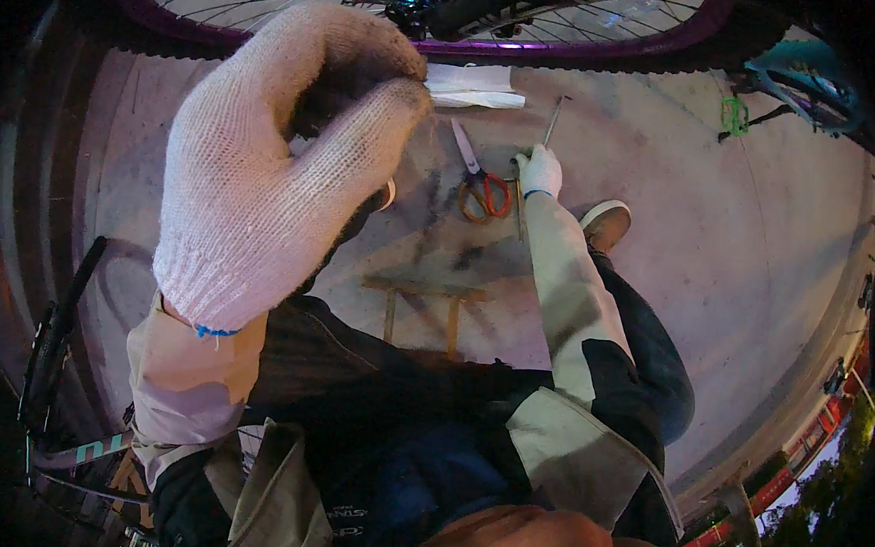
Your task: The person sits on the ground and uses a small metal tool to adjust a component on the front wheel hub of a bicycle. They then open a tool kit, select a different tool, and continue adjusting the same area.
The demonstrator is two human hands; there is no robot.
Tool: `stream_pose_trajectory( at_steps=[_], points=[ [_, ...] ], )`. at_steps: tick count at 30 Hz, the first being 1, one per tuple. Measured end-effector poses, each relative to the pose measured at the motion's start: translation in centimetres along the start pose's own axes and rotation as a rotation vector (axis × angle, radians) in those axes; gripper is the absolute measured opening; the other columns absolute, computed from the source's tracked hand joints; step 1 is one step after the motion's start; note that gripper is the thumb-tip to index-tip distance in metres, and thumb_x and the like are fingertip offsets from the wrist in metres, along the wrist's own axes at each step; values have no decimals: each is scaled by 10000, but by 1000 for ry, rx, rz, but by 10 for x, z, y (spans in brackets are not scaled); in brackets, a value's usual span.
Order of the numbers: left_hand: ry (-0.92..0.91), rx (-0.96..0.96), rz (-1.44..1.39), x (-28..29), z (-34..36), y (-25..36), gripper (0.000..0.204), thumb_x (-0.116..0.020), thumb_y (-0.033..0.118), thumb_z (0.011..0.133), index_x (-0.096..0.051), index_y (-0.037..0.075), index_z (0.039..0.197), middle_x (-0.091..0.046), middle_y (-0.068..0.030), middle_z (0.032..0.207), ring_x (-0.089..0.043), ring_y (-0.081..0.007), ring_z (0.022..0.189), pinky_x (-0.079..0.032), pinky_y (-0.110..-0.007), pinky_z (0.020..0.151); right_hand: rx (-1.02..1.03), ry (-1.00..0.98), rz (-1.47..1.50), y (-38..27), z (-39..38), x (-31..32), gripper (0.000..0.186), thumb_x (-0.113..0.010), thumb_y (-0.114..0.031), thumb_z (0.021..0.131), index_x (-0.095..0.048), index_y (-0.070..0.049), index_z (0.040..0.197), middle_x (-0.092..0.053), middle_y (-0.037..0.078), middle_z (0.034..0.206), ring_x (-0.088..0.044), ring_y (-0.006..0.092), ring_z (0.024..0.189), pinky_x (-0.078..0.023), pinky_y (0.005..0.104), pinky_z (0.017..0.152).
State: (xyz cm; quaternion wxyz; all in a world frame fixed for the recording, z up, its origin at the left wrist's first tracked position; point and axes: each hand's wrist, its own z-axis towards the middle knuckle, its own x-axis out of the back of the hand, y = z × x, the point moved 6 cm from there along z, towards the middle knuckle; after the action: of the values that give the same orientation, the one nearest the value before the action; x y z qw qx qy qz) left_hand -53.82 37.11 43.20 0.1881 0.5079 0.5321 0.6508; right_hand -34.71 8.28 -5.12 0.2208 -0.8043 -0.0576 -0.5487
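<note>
My left hand (274,163), in a white knit glove, is raised close to the camera. Its fingers curl around a dark object (352,223) that is mostly hidden by the glove. My right hand (540,171), also gloved, reaches down to the concrete ground and closes on a thin metal rod (517,213) lying there. Scissors with red handles (481,188) lie just left of that hand. A second thin metal rod (554,120) lies just beyond it.
A bicycle wheel with a purple rim (571,51) stands at the top, with a folded white cloth (474,85) below it. A small wooden stool (423,308) sits before my knees, my shoe (606,224) is right of it, and a teal bicycle (809,91) is at the upper right.
</note>
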Motion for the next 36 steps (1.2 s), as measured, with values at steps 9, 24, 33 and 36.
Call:
stream_pose_trajectory(
  at_steps=[9,24,33,36],
  points=[
    [-32,42,-39,-1,-1,-1,211,-671,121,974,-707,37,1165,-711,-57,1005,-670,-122,861,-538,-273,788,116,-134,82,-11,-13,0,279,-740,-269,917,-703,-31,1057,-729,214,1097,-695,428,1049,-559,510,901],
    [51,-172,36,-2,3,3,244,-708,201,948,-732,32,1122,-742,-116,970,-715,-225,879,-560,-316,819,163,-348,480,-119,-28,114,451,-719,-354,942,-727,7,1214,-770,184,1081,-738,306,940,-573,410,861],
    [-300,101,-561,-68,-36,0,366,-640,294,1024,-702,-8,1222,-721,-67,1010,-688,-132,880,-579,-273,767,354,-268,783,-221,-184,390,255,-725,-183,971,-673,-2,1142,-698,32,908,-626,78,785,-523,255,676],
    [-386,107,-848,-97,-64,16,325,-643,227,1040,-683,-23,1245,-713,-78,1079,-702,-146,913,-592,-286,806,411,-87,912,-215,-229,416,207,-759,-53,930,-677,1,1112,-704,30,917,-640,74,811,-544,251,724]
  ],
)
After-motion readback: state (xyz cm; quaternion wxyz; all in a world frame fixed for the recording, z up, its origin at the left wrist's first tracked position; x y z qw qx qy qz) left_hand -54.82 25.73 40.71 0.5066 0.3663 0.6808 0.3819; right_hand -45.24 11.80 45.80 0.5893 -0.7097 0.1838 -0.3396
